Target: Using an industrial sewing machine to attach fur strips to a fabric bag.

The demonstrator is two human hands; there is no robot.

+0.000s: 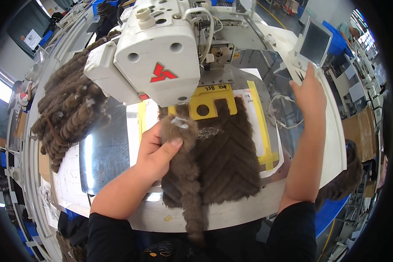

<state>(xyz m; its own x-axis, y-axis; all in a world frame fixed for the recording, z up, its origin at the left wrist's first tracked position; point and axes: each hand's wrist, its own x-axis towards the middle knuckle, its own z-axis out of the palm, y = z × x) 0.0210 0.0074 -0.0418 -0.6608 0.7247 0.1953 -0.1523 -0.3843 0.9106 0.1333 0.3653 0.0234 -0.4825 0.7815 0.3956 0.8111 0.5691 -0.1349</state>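
My left hand holds a long, fluffy brown fur strip with a pale patch near its upper end. Beneath it lies a darker brown fur panel with chevron ridges and some pale threads, under a yellow template plate at the head of a white machine. My right hand is raised at the upper right beside a small screen, thumb and index finger apart, near a small dark tool that I cannot make out clearly.
A pile of brown fur strips lies at the left. A white cord lies on the metal plate to the right. Blue bins stand behind the screen. Other people are in the background at both sides.
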